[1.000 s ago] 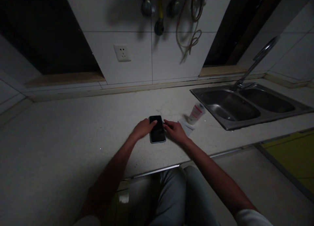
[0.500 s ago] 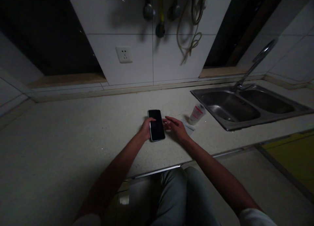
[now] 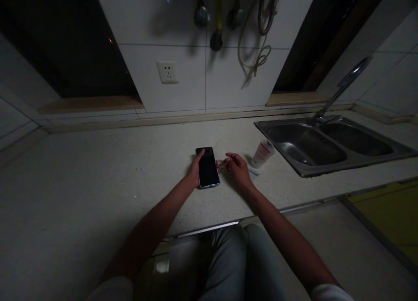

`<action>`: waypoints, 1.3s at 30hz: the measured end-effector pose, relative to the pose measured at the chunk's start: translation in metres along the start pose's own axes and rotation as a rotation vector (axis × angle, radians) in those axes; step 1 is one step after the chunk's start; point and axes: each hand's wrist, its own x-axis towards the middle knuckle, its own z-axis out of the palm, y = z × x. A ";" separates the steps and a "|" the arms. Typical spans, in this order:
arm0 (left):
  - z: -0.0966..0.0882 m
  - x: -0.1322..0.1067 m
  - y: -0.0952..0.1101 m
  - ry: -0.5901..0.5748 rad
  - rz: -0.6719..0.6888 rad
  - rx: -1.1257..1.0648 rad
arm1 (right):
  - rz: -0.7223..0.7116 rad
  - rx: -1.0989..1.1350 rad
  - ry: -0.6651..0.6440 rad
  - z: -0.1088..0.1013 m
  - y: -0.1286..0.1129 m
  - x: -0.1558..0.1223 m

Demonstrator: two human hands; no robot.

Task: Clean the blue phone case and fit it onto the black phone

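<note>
My left hand [image 3: 195,168] grips a smartphone [image 3: 209,169] by its left side, thumb along the edge near the top of the dark screen. Fingertips of that hand show past the phone's right edge. Just right of the phone is my right hand [image 3: 237,167], its fingers bent and drawn together. Between it and the phone there is a faint, clear-looking thing, too dim to name. Behind the right hand, a flat greyish piece [image 3: 253,173] lies on the counter. Beside that, a translucent cup with red print [image 3: 263,153] leans at a tilt in the view.
A pale countertop [image 3: 98,170] runs along the tiled wall. At the right, a steel double sink [image 3: 303,144] with a tall faucet [image 3: 342,87] is set into it. Pipe fittings and a looped cord [image 3: 257,61] hang above, near a wall socket [image 3: 167,72]. My legs are below the counter's front edge.
My left thumb has moved from over the screen up toward the phone's top left edge. The right hand's fingers, stretched toward the phone before, have curled in and shifted slightly right.
</note>
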 end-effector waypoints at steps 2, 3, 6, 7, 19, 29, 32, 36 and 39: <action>0.001 -0.001 -0.001 0.015 -0.008 0.023 | 0.010 0.004 -0.020 0.000 0.002 0.000; 0.001 -0.001 -0.001 0.012 -0.009 0.023 | 0.018 0.010 -0.031 0.001 0.003 0.000; -0.001 0.001 -0.002 -0.024 0.014 -0.039 | 0.053 0.057 -0.074 0.002 0.004 -0.002; -0.001 0.002 -0.002 -0.047 0.019 -0.069 | 0.065 0.074 -0.091 0.003 0.005 -0.003; -0.008 0.014 -0.001 -0.116 0.028 -0.131 | 0.057 0.038 -0.251 0.001 0.020 -0.003; -0.002 0.010 -0.004 -0.089 0.152 -0.145 | 0.089 -0.035 -0.171 0.006 0.013 -0.006; -0.002 0.006 -0.003 -0.018 0.183 -0.108 | 0.143 -0.085 -0.254 0.007 0.004 -0.011; -0.004 0.007 -0.002 0.084 0.193 -0.052 | 0.176 -0.209 -0.378 0.006 -0.006 -0.018; -0.010 0.014 -0.002 0.167 0.224 -0.007 | 0.162 -0.253 -0.395 0.006 -0.010 -0.021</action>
